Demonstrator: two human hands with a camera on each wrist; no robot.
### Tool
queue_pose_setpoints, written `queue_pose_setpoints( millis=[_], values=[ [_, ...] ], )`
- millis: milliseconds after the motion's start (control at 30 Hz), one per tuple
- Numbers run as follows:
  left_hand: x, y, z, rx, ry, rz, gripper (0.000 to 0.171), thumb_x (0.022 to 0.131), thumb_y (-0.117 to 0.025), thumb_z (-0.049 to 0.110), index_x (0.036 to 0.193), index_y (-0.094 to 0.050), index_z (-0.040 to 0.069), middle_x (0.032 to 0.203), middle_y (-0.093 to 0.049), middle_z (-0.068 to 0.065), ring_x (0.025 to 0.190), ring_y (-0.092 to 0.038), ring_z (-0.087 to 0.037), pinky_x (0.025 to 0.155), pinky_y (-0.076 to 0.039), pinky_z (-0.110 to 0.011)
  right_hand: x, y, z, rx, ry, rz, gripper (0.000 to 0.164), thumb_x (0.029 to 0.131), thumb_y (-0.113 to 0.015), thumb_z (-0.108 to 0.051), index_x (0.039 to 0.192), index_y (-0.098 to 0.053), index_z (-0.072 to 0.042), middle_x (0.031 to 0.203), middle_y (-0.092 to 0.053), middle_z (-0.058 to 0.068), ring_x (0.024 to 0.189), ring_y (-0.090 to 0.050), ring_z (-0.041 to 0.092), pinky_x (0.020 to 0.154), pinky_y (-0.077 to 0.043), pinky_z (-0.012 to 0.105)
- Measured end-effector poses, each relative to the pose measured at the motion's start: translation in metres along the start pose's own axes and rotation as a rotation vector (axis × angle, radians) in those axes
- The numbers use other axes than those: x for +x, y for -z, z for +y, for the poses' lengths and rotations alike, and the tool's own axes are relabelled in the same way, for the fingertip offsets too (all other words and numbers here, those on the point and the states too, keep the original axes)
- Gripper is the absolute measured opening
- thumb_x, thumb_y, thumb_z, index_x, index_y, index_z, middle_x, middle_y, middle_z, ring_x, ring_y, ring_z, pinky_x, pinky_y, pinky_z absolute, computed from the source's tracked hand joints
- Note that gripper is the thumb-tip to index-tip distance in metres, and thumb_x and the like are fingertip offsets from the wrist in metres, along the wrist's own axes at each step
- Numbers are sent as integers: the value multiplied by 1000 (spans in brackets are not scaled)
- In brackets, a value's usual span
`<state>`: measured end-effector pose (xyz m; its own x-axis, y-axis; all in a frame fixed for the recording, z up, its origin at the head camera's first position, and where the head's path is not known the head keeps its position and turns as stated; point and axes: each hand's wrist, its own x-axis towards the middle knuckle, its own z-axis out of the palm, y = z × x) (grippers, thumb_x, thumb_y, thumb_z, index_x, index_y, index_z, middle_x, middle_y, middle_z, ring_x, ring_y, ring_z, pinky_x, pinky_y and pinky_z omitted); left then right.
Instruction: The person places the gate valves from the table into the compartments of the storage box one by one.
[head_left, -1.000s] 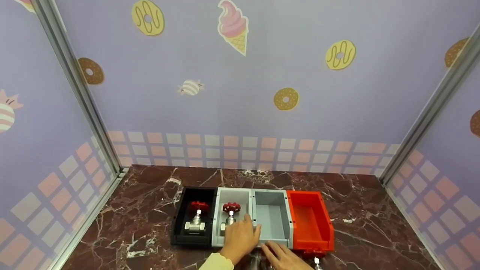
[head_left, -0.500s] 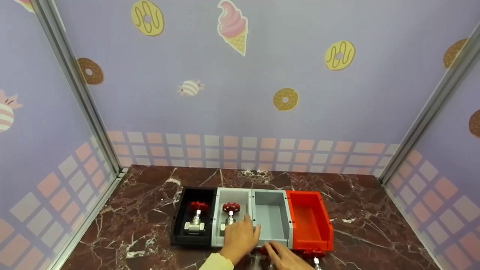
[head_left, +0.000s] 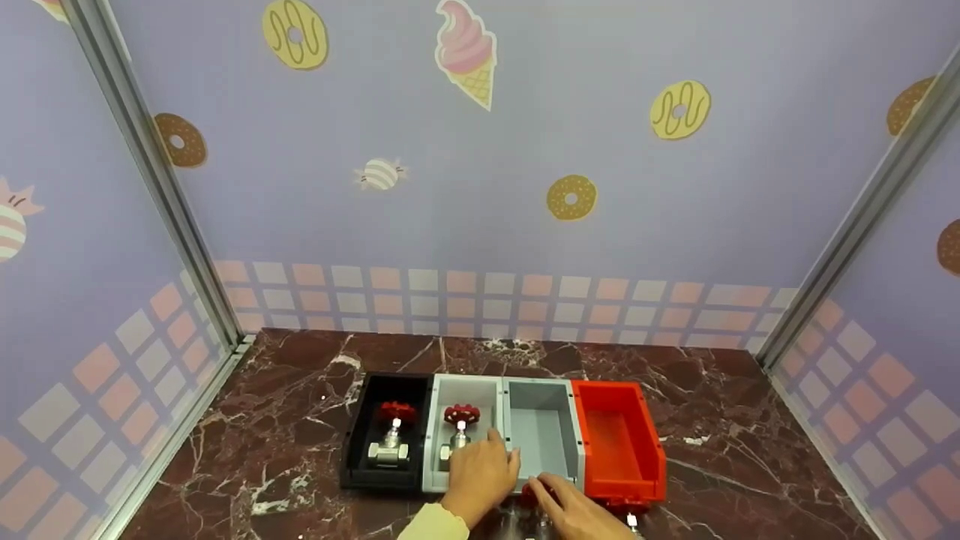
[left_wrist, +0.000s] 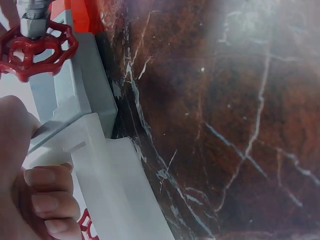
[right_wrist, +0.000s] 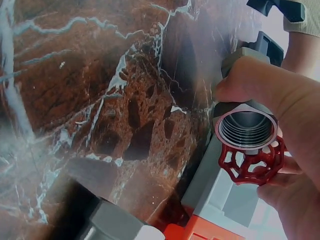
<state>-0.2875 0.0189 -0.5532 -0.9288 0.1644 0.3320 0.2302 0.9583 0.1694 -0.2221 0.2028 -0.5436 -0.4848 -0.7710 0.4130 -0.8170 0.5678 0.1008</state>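
Note:
My right hand [head_left: 577, 514] grips a gate valve with a red handwheel [head_left: 537, 493], at the front edge of the grey bin [head_left: 541, 435]. In the right wrist view, the thumb lies on the metal valve body [right_wrist: 246, 129], its threaded opening facing the camera, and the fingers are at the wheel. My left hand [head_left: 481, 476] holds the wall between the white bin [left_wrist: 107, 175] and the grey one, its fingers curled inside the white bin and its thumb on the grey side. One valve [head_left: 460, 431] stands in the white bin, partly hidden by this hand.
The black bin [head_left: 382, 484] at the left holds another valve [head_left: 390, 442]. At the right end of the joined row is an orange bin [head_left: 619, 442]. Before it stands one more valve [head_left: 631, 517], cut off by the frame. Patterned walls [head_left: 487, 225] enclose the marble table [head_left: 300, 420].
My right hand has moved slightly up and forward with the valve, whose red handwheel now shows at the grey bin's front edge. The left hand keeps its place.

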Motion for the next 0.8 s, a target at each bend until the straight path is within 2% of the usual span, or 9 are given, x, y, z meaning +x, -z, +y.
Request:
queue_pose_setpoints(
  millis=[200, 267, 367, 400, 533, 633, 800],
  values=[
    [-2, -2, 2, 25, 4, 47, 40, 83, -54, 45, 83, -57, 5, 53, -56, -5, 43, -51, -21, 38, -32, -37, 2, 10, 3, 148, -71, -113, 72, 86, -59, -30, 142, -23, -2, 124, -47, 18, 107, -54, 26, 82, -51, 38],
    [-3, -3, 2, 29, 1, 71, 38, 83, -55, 44, 81, -55, 7, 52, -55, -4, 42, -50, -21, 38, -31, -36, 3, 12, 4, 157, -85, -135, 72, 85, -60, -23, 143, -22, -3, 126, -47, 19, 109, -53, 27, 83, -50, 40],
    [-4, -3, 3, 33, -4, 100, 35, 83, -56, 44, 77, -52, 9, 49, -53, -4, 40, -48, -21, 37, -29, -35, 4, 16, 6, 138, -102, -149, 76, 83, -63, -30, 143, -23, -5, 127, -47, 20, 109, -53, 29, 82, -50, 40],
    [-4, -3, 3, 34, -7, 111, 35, 83, -56, 43, 76, -52, 9, 49, -52, -3, 40, -48, -21, 37, -28, -35, 4, 17, 7, 131, -111, -154, 80, 81, -63, -37, 143, -23, -6, 127, -46, 20, 109, -53, 29, 82, -51, 40],
    [-5, -4, 4, 85, -30, 150, 34, 83, -56, 44, 71, -48, 12, 46, -50, -2, 38, -47, -20, 36, -27, -34, 4, 19, 10, 106, -100, -104, 93, 73, -61, -58, 141, -27, -5, 126, -47, 19, 109, -53, 28, 82, -51, 40],
    [-5, -5, 4, 114, -40, 156, 35, 83, -54, 45, 71, -47, 13, 45, -49, -2, 37, -47, -20, 35, -27, -34, 4, 22, 13, 103, -107, -85, 100, 68, -59, -66, 140, -29, -3, 127, -46, 20, 110, -53, 28, 82, -51, 40],
    [-6, -5, 4, 101, -34, 126, 36, 85, -52, 45, 73, -48, 12, 46, -49, -1, 38, -46, -19, 37, -26, -33, 7, 26, 15, 165, -203, -152, 109, 62, -55, -75, 143, -25, -8, 134, -41, 18, 114, -52, 29, 85, -49, 42]
  ],
)
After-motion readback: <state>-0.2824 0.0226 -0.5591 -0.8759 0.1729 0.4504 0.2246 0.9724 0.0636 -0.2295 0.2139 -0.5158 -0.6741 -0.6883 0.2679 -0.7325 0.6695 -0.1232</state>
